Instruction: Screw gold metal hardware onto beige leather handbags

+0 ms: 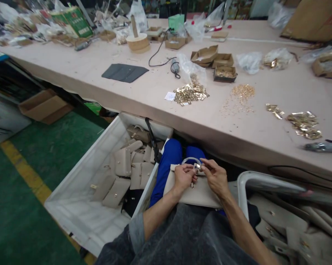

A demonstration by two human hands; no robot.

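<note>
A beige handbag [204, 195] with a pale curved handle [191, 159] lies across my lap. At its top edge, my left hand [184, 177] is closed on the bag's flap, fingers bent beside a small shiny metal plate [197, 167]. My right hand [216, 176] pinches that plate from the other side between thumb and fingertips. Just below the fingers, a small metal clasp part [192, 185] shows on the bag's front. The fingers partly hide the plate and the flap edge.
Beige bags fill a white bin [80, 187] on the left and another bin [242, 184] on the right. On the table [144, 92] lie piles of gold metal plates [189, 94], small gold bits [243, 92], more plates [305, 124] and a grey electric screwdriver [323, 147].
</note>
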